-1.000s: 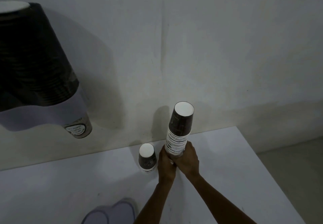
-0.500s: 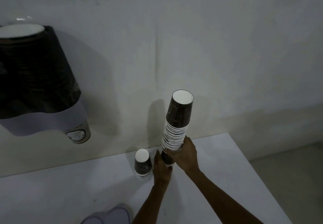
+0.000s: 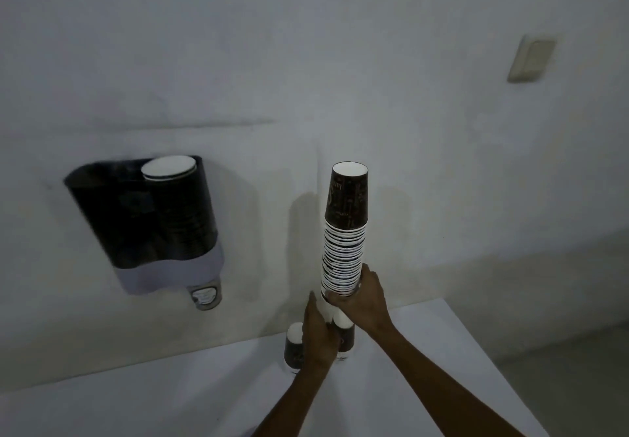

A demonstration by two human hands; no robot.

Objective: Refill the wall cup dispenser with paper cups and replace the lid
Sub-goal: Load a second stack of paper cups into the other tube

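A tall stack of upside-down brown paper cups [image 3: 345,242] stands upright in the air in front of the wall. My right hand [image 3: 362,302] grips it near its lower end. My left hand [image 3: 318,336] is closed around the stack's bottom, just under the right hand. Below them one upside-down cup [image 3: 344,339] stands on the white table [image 3: 136,402]. A short cup stack [image 3: 293,349] stands beside it, half hidden by my left hand. The dark wall dispenser [image 3: 146,225] hangs at the left with its top uncovered, and cups [image 3: 169,167] fill its right side. No lid is in view.
A cup rim [image 3: 204,295] pokes out of the dispenser's bottom outlet. A wall switch plate [image 3: 531,58] sits high on the right. The table's right edge drops to the floor [image 3: 585,378].
The cup stack has risen off the table with both hands. One cup now shows on the table beneath it. The view has tilted up, bringing the whole dispenser in.
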